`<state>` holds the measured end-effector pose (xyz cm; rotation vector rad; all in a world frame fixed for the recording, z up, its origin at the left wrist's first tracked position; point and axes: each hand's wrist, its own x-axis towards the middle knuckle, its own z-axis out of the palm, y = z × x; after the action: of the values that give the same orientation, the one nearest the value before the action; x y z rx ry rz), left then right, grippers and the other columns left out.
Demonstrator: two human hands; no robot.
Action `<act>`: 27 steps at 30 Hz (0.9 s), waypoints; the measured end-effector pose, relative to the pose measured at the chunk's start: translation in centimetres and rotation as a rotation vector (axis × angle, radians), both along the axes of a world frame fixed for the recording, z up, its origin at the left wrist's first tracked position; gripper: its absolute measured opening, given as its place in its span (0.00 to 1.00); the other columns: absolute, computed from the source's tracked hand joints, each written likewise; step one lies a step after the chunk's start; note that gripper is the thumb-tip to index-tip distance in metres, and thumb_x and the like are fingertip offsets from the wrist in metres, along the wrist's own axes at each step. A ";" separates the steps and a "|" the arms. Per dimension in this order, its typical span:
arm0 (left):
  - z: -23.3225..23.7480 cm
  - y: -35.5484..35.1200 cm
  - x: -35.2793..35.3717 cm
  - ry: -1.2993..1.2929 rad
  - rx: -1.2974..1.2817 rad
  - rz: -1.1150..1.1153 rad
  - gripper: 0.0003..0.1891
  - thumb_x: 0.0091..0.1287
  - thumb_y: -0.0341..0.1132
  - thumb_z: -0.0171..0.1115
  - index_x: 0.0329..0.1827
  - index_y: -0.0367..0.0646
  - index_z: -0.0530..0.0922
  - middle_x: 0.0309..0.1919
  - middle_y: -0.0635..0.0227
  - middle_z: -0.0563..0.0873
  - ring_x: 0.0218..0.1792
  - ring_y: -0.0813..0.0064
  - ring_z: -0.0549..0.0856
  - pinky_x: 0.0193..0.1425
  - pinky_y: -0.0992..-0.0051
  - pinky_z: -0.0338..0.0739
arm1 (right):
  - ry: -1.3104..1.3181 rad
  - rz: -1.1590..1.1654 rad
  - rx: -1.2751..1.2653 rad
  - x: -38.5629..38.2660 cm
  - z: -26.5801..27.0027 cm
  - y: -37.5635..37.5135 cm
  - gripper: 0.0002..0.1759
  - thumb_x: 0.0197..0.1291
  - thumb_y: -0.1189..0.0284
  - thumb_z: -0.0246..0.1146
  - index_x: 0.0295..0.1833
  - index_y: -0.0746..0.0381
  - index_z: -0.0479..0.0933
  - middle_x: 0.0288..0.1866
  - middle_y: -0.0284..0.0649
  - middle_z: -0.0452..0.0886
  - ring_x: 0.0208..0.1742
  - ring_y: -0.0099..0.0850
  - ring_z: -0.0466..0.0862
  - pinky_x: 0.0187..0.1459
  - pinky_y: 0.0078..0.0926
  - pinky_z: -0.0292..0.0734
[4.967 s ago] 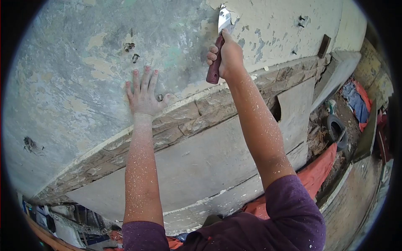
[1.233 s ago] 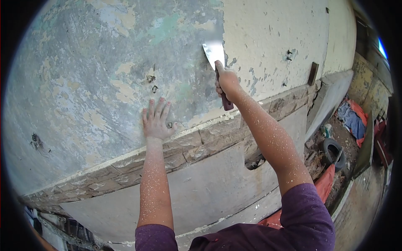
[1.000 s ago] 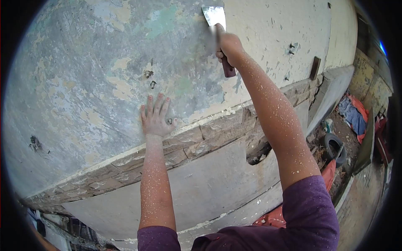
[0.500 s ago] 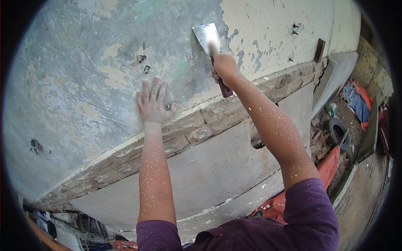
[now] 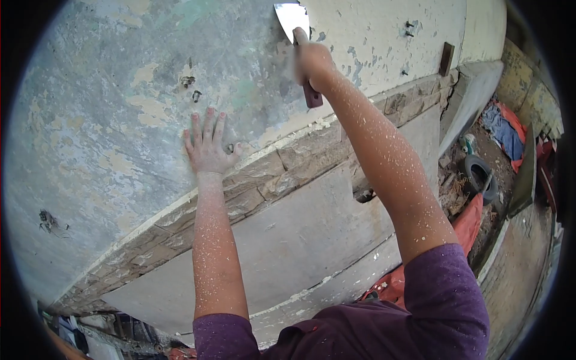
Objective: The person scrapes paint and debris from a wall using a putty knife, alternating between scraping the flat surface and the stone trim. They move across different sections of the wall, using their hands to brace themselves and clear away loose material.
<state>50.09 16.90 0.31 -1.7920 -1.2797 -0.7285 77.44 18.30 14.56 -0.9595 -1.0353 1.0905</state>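
Observation:
My right hand (image 5: 314,65) is closed around the dark handle of a scraper (image 5: 290,21), whose wide metal blade points up the wall at the edge of the cream paint. My left hand (image 5: 209,147) lies spread on the wall (image 5: 240,66), fingers apart, just below two metal bolts (image 5: 192,88). The wall is grey and patchy on the left, with cream paint flaking on the right. White paint flecks cover both forearms.
A stone ledge (image 5: 264,174) runs under the painted wall, above a grey panel (image 5: 288,240). Bolts (image 5: 409,29) stick out at the upper right. On the ground at right lie a tire (image 5: 480,177), red sheeting (image 5: 468,225) and blue cloth (image 5: 501,129).
My right hand has moved up with the scraper, whose blade is now higher along the paint edge. The view has shifted slightly; my left hand stays flat in the same place on the wall.

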 end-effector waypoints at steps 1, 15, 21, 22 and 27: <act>0.4 0.3 0.1 -0.006 0.025 0.008 0.44 0.50 0.57 0.62 0.74 0.67 0.59 0.77 0.79 0.53 0.78 0.63 0.46 0.77 0.50 0.39 | -0.021 -0.015 0.016 0.3 0.1 0.7 0.28 0.67 0.44 0.51 0.27 0.58 0.64 0.16 0.31 0.65 0.13 0.24 0.65 0.18 0.28 0.65; 0.0 0.2 0.3 0.042 0.097 -0.001 0.44 0.48 0.53 0.62 0.74 0.63 0.60 0.76 0.71 0.58 0.77 0.58 0.50 0.75 0.45 0.41 | 0.353 0.125 -0.347 -4.3 -18.8 -3.6 0.26 0.70 0.46 0.49 0.32 0.57 0.63 0.15 0.33 0.62 0.11 0.26 0.63 0.14 0.28 0.59; 0.1 0.6 0.2 0.070 0.136 0.014 0.45 0.48 0.53 0.61 0.75 0.63 0.59 0.76 0.70 0.56 0.77 0.56 0.50 0.76 0.47 0.41 | 0.606 0.112 -0.253 -3.3 -13.3 -1.0 0.28 0.70 0.44 0.46 0.32 0.58 0.62 0.16 0.31 0.61 0.14 0.27 0.63 0.18 0.29 0.62; 0.2 0.7 0.2 0.066 0.130 0.030 0.45 0.48 0.54 0.62 0.75 0.65 0.58 0.77 0.72 0.56 0.78 0.58 0.48 0.76 0.48 0.40 | 0.671 0.093 -0.157 -2.0 -12.2 0.8 0.28 0.70 0.43 0.45 0.32 0.58 0.62 0.16 0.31 0.61 0.13 0.26 0.62 0.18 0.29 0.62; 0.1 0.5 0.2 0.058 0.121 0.081 0.46 0.48 0.54 0.63 0.75 0.66 0.58 0.77 0.74 0.55 0.78 0.60 0.47 0.76 0.49 0.39 | 0.407 0.193 -0.264 -3.7 -17.1 -2.8 0.24 0.72 0.49 0.46 0.33 0.59 0.63 0.16 0.31 0.62 0.12 0.26 0.63 0.16 0.29 0.61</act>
<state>50.33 17.43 0.42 -1.6436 -1.2363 -0.6894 73.70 15.50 -2.53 -0.8066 -0.6678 1.5378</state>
